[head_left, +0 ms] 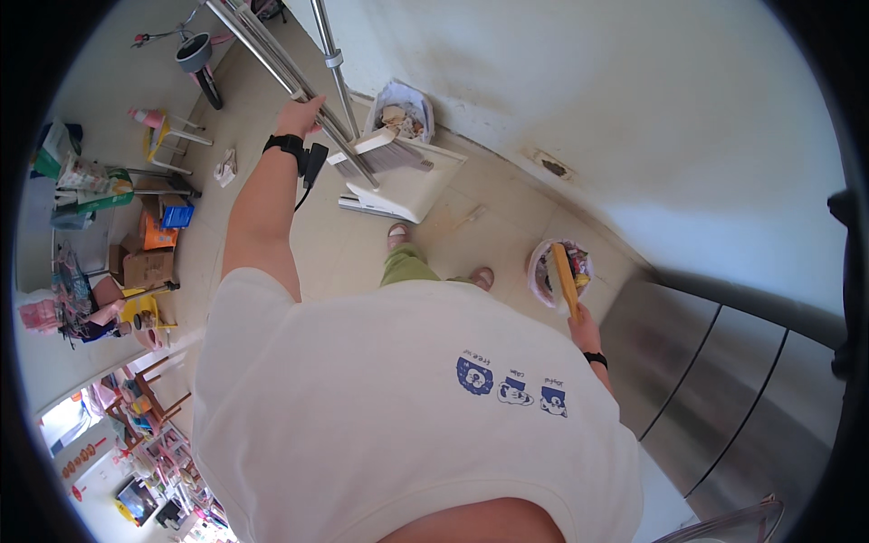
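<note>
My left hand is closed round metal poles that slant down to the floor tools. At their lower end, a broom head with grey bristles rests over a white dustpan. A flat mop head lies at the dustpan's near edge. Another metal pole stands just right of my left hand. My right hand grips the end of a brush with a yellow wooden back and pale bristles. That brush is above a lined waste bin holding mixed rubbish.
A second lined waste bin stands by the wall beyond the dustpan. Steel cabinet doors are at the right. Along the left are a yellow stool, a cardboard box and a child's bicycle. White litter lies on the floor.
</note>
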### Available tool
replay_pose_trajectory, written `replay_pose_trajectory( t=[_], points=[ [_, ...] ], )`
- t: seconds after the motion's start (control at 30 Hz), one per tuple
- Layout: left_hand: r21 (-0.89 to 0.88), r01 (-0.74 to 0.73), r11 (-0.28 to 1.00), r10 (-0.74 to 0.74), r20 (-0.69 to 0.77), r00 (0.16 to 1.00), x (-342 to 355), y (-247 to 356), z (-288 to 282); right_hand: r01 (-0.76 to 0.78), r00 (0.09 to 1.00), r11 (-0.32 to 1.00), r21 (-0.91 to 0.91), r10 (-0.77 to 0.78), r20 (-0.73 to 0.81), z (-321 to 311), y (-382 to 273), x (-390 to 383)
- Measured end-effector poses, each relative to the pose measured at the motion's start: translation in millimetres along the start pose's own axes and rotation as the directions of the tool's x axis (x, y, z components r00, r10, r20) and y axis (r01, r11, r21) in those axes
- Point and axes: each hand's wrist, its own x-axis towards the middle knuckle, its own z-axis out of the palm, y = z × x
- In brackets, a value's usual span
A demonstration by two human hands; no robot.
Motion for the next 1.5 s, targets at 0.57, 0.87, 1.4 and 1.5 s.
replay_pose_trajectory(
  t=[0.57,0.87,1.4,1.5],
  points=[
    [-0.343,0.272,0.899,-0.264,0.071,0.962,128.4,-23.3,14.8,-0.04,0.998,0.969,0.246,0.048,-0.027,69.8,-69.0,-39.1],
    [-0.519,0.363,0.774,-0.335,0.151,0.93,167.0,-72.0,25.6,-0.117,0.99,0.993,0.028,0.119,-0.073,28.1,-147.8,-42.6],
    [-0.577,0.435,0.692,-0.301,0.317,0.899,132.8,-83.1,8.8,-0.107,0.994,0.994,-0.01,0.107,-0.031,57.6,-150.0,-62.2],
    [-0.61,0.356,0.708,-0.177,0.334,0.926,95.6,-70.1,4.1,-0.08,0.997,0.996,-0.029,0.079,-0.025,63.7,-142.4,-64.8]
  ],
)
